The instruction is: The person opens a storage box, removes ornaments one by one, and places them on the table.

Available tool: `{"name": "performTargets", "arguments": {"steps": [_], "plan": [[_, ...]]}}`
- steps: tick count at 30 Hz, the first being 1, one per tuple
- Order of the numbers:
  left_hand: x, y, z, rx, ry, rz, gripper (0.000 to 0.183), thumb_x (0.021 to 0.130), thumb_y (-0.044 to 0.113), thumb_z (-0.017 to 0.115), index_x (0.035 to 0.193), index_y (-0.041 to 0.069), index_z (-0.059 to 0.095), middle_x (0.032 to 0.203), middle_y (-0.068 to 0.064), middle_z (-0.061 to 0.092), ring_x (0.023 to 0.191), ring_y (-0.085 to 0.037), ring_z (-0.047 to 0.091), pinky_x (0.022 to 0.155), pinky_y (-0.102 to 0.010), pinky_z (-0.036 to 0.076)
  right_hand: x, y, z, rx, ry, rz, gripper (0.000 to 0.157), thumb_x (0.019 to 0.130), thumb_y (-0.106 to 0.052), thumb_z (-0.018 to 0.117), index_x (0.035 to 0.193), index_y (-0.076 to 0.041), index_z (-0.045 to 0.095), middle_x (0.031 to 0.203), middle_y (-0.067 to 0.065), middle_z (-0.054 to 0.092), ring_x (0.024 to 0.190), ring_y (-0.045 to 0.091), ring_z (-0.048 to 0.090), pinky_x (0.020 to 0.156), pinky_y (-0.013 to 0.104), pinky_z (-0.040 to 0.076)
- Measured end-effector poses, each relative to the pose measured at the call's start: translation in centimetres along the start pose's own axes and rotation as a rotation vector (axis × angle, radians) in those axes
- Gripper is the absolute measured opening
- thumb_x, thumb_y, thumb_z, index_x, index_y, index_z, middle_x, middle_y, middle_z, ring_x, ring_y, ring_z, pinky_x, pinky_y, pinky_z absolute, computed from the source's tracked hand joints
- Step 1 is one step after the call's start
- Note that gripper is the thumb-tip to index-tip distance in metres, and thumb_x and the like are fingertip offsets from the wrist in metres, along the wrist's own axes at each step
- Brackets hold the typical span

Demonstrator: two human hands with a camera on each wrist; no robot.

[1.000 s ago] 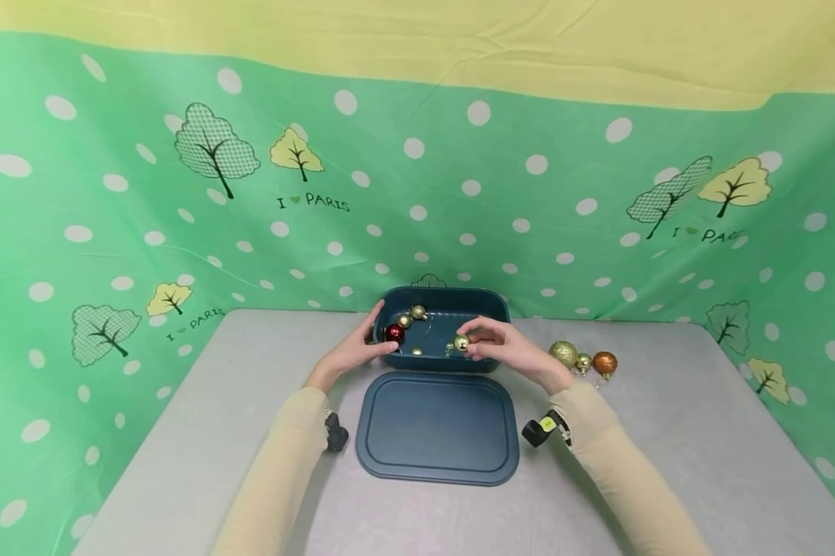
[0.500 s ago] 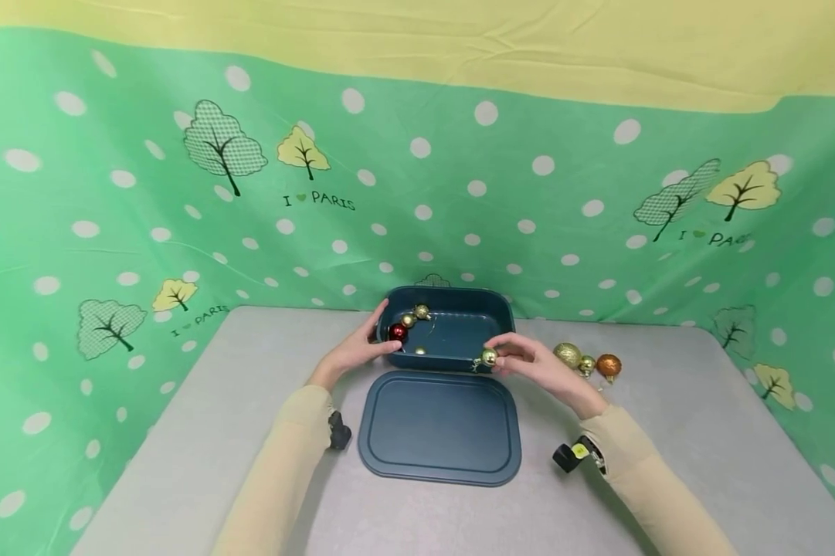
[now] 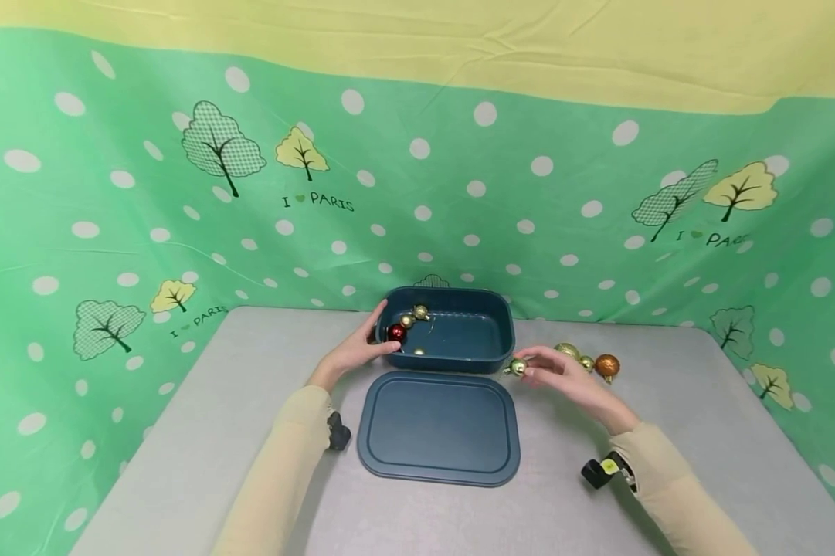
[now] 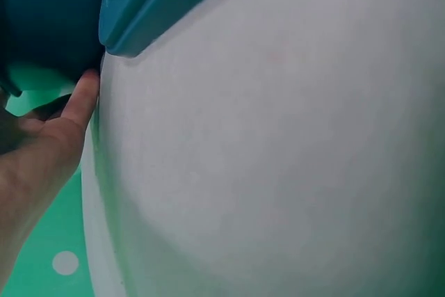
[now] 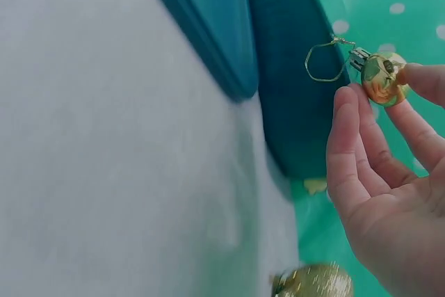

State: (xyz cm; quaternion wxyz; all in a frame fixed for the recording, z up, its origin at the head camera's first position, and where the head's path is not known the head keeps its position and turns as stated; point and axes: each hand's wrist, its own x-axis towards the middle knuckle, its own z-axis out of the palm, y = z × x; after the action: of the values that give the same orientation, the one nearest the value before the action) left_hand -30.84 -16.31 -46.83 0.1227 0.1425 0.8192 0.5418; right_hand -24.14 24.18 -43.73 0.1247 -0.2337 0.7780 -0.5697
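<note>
Bauble [image 3: 518, 367] is pinched by the right hand [image 3: 573, 381] near the box's [image 3: 452, 364] four o'clock; outspread left hand [image 3: 352, 350] touches nine o'clock, seemingly for steadiness.

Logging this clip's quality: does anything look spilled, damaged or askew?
Nothing stands out: the rectangular blue box sits upright, the flat blue lid lies before it, and the held shiny gold ball looks undamaged.

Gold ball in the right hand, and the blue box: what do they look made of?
Gold ball: probably coated plastic, though thin glass is possible; mirror-gloss finish, shown by sharp reflections.

Blue box: likely molded plastic, enamelled metal not ruled out; smooth, soft sheen, shown by even color and rounded corners.
</note>
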Motion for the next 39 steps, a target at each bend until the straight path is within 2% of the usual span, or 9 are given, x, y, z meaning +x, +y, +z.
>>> {"name": "performTargets", "arguments": {"steps": [10,14,17,20,22,24,34,39], "plan": [[-0.3,-0.1,-0.1,-0.003,0.007,-0.005,0.095,0.090,0.030,0.070,0.157,0.031,0.003,0.161,-0.013,-0.001,0.144,-0.036,0.002,0.112,-0.058,0.008,-2.1,1.4,-1.8,-0.025,0.039,0.004,0.034,0.097,-0.005,0.056,0.125,0.014,0.051,0.106,0.020,0.064,0.091,0.022,0.066,0.077,0.039,0.055],[-0.6,0.4,-0.1,-0.016,-0.003,-0.010,0.095,0.091,0.027,0.069,0.157,0.029,0.001,0.160,-0.013,-0.002,0.144,-0.037,0.000,0.111,-0.059,0.006,-2.9,1.9,-2.4,-0.016,0.060,0.004,0.036,0.097,-0.004,0.055,0.126,0.016,0.049,0.106,0.025,0.063,0.091,0.025,0.066,0.075,0.038,0.056],[-0.8,0.9,0.0,-0.021,-0.011,-0.006,0.095,0.091,0.026,0.068,0.157,0.026,0.000,0.160,-0.014,-0.004,0.144,-0.037,-0.001,0.111,-0.059,0.005,-3.4,2.5,-3.2,-0.014,0.075,0.001,0.037,0.097,-0.003,0.056,0.126,0.017,0.048,0.105,0.022,0.065,0.090,0.025,0.066,0.074,0.038,0.056],[-0.8,0.9,0.0,-0.017,-0.008,-0.008,0.095,0.091,0.026,0.068,0.157,0.026,0.000,0.160,-0.014,-0.003,0.144,-0.037,-0.001,0.111,-0.059,0.006,-4.0,3.0,-4.0,-0.016,0.085,-0.002,0.036,0.097,-0.002,0.055,0.126,0.017,0.047,0.104,0.012,0.067,0.090,0.024,0.067,0.074,0.037,0.056],[-0.3,0.1,0.1,-0.009,0.006,0.000,0.095,0.091,0.029,0.069,0.157,0.029,0.001,0.161,-0.011,-0.002,0.144,-0.035,0.000,0.112,-0.058,0.006,-4.5,3.2,-4.6,-0.014,0.090,-0.008,0.036,0.097,-0.002,0.054,0.126,0.017,0.046,0.103,0.006,0.066,0.089,0.024,0.067,0.075,0.037,0.056],[-0.4,0.2,0.1,-0.005,0.007,0.000,0.095,0.090,0.030,0.070,0.157,0.029,0.002,0.161,-0.011,-0.002,0.144,-0.035,0.000,0.112,-0.058,0.007,-5.0,3.2,-5.2,-0.016,0.105,0.006,0.036,0.098,-0.003,0.054,0.127,0.016,0.046,0.103,0.002,0.065,0.090,0.023,0.066,0.075,0.036,0.056],[-0.3,0.3,-0.1,-0.003,0.007,0.005,0.096,0.090,0.031,0.070,0.157,0.025,0.002,0.161,-0.011,0.000,0.145,-0.034,0.001,0.112,-0.057,0.008,-7.3,2.4,-8.3,-0.034,0.111,-0.006,0.031,0.100,-0.001,0.048,0.130,0.008,0.049,0.104,0.008,0.065,0.093,0.018,0.066,0.079,0.028,0.054],[-0.3,0.2,0.0,0.001,0.001,-0.002,0.096,0.089,0.034,0.070,0.157,0.029,0.002,0.161,-0.010,-0.001,0.144,-0.035,0.001,0.112,-0.058,0.007,-8.2,2.0,-9.4,-0.078,0.126,0.031,0.031,0.101,-0.005,0.048,0.131,0.006,0.049,0.105,0.000,0.066,0.095,0.014,0.066,0.080,0.024,0.053]]}}
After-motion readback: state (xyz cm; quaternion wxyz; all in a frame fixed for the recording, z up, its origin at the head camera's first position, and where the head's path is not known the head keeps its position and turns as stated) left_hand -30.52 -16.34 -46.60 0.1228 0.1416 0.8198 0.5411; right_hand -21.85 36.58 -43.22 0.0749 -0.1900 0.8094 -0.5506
